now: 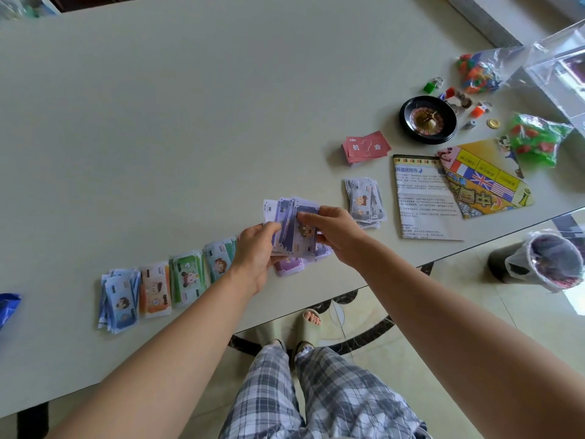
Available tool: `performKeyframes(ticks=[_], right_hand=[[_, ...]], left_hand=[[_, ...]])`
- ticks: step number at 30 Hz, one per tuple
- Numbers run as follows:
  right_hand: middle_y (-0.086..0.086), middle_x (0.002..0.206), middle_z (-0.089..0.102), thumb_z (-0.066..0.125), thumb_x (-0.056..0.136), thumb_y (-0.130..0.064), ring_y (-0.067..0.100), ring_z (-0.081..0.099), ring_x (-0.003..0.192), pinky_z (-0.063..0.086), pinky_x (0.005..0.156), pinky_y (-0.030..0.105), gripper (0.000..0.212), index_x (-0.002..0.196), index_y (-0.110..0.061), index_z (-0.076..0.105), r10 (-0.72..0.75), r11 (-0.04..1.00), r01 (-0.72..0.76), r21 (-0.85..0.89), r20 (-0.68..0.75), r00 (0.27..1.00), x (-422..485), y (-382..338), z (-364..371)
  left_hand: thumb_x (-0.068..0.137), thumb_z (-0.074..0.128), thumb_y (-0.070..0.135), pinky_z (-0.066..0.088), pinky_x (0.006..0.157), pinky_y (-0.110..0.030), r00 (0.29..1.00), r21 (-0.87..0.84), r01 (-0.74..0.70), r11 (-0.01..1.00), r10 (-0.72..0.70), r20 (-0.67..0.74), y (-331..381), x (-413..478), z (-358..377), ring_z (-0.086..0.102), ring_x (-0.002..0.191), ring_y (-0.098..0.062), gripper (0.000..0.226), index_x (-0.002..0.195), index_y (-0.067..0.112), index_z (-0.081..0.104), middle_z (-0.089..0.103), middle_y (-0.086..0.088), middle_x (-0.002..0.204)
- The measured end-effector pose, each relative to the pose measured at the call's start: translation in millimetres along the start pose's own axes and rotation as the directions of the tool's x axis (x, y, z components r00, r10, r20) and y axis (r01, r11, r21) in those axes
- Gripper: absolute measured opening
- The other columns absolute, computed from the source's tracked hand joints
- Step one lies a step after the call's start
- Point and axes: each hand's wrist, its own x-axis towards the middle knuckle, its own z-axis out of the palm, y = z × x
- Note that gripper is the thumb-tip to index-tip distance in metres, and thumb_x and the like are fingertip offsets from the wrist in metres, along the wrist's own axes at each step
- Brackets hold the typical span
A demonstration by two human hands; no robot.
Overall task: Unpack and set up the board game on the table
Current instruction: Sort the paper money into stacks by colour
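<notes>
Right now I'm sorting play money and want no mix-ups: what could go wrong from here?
1. The purple notes fanned loosely between the left hand and right hand could slip and scatter over the sorted piles.
2. The purple pile under the hands lies near the edge of the table; a forearm might sweep it to the floor.

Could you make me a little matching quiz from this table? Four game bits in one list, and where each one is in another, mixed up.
Things:
1 roulette wheel
2 red cards
3 purple notes
4 blue notes

Places:
A left end of the row of piles
B held by the left hand and right hand
C just beyond the grey notes
D near the gold coin

Pairs: 1-D, 2-C, 3-B, 4-A
</notes>
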Motion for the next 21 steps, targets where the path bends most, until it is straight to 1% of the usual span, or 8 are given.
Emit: performKeyframes(ticks=[3, 5, 8, 11, 13, 15, 18, 21], right_hand=[[0.010, 0.089, 0.066, 0.064, 0.090, -0.018, 0.024, 0.060, 0.087, 0.047, 0.094, 0.046, 0.012, 0.095, -0.006, 0.064, -0.009, 0.999, 0.011, 0.036, -0.060, 0.998, 1, -3, 4], [0.009, 0.088, 0.066, 0.063, 0.091, -0.017, 0.024, 0.061, 0.086, 0.048, 0.092, 0.046, 0.009, 0.093, -0.008, 0.062, -0.014, 0.998, 0.020, 0.061, -0.094, 0.996, 2, -5, 6], [0.008, 0.085, 0.064, 0.061, 0.092, -0.017, 0.021, 0.060, 0.082, 0.051, 0.078, 0.037, 0.008, 0.090, -0.009, 0.060, -0.013, 0.997, 0.021, 0.069, -0.121, 0.993, 1, -8, 13], [0.005, 0.082, 0.063, 0.060, 0.093, -0.015, 0.018, 0.059, 0.077, 0.049, 0.074, 0.032, 0.007, 0.088, -0.011, 0.062, -0.026, 0.997, 0.034, 0.063, -0.130, 0.991, 1, -9, 22], [0.007, 0.084, 0.065, 0.059, 0.093, -0.012, 0.017, 0.060, 0.076, 0.049, 0.070, 0.030, 0.008, 0.095, -0.005, 0.064, -0.051, 0.997, 0.059, 0.049, -0.148, 0.988, 1, -10, 26], [0.011, 0.091, 0.065, 0.061, 0.091, -0.008, 0.020, 0.059, 0.079, 0.046, 0.070, 0.030, 0.020, 0.107, 0.002, 0.063, -0.070, 0.997, 0.073, 0.016, -0.161, 0.984, 1, -9, 28], [0.009, 0.096, 0.066, 0.062, 0.089, -0.006, 0.017, 0.061, 0.080, 0.047, 0.065, 0.024, 0.024, 0.112, -0.002, 0.060, -0.080, 0.997, 0.078, -0.019, -0.137, 0.987, -4, -10, 29], [0.011, 0.102, 0.066, 0.064, 0.087, -0.004, 0.016, 0.062, 0.082, 0.046, 0.060, 0.020, 0.038, 0.122, -0.007, 0.049, -0.083, 0.996, 0.082, -0.016, -0.082, 0.993, -10, -10, 24]], left_hand=[[0.096, 0.047, 0.014, 0.053, 0.055, -0.025, 1.000, -0.010, -0.028, 1.000, 0.028, 0.000, 4, 6, -4, 0.066, 0.066, -0.019, 0.024, 0.085, 0.012, 0.068, 0.072, -0.006, 0.074], [0.098, 0.043, 0.012, 0.053, 0.055, -0.025, 0.999, -0.040, -0.051, 0.998, 0.050, -0.009, 8, 11, -8, 0.068, 0.065, -0.017, 0.027, 0.090, 0.013, 0.068, 0.073, -0.003, 0.072], [0.099, 0.045, 0.013, 0.053, 0.054, -0.022, 0.996, -0.011, -0.079, 0.997, 0.079, 0.042, 11, 15, -14, 0.070, 0.065, -0.014, 0.023, 0.096, 0.012, 0.068, 0.073, -0.003, 0.075], [0.096, 0.055, 0.013, 0.056, 0.063, -0.027, 0.989, 0.047, -0.095, 0.994, 0.089, 0.119, 8, 19, -15, 0.072, 0.078, -0.022, 0.014, 0.098, 0.009, 0.069, 0.073, -0.011, 0.088], [0.093, 0.060, 0.012, 0.057, 0.066, -0.029, 0.988, 0.042, -0.102, 0.994, 0.096, 0.123, 9, 22, -17, 0.071, 0.081, -0.026, 0.014, 0.103, 0.006, 0.068, 0.073, -0.014, 0.092], [0.089, 0.066, 0.010, 0.058, 0.068, -0.031, 0.988, 0.028, -0.107, 0.994, 0.103, 0.114, 10, 25, -19, 0.071, 0.082, -0.027, 0.015, 0.103, 0.005, 0.069, 0.073, -0.015, 0.094], [0.085, 0.071, 0.010, 0.060, 0.069, -0.033, 0.991, 0.058, -0.106, 0.993, 0.101, 0.089, 11, 23, -19, 0.072, 0.080, -0.025, 0.010, 0.095, 0.009, 0.070, 0.073, -0.013, 0.090], [0.083, 0.073, 0.009, 0.058, 0.059, -0.026, 0.992, 0.072, -0.122, 0.990, 0.120, 0.024, 11, 21, -16, 0.071, 0.067, -0.016, 0.009, 0.082, 0.017, 0.068, 0.072, -0.005, 0.079]])
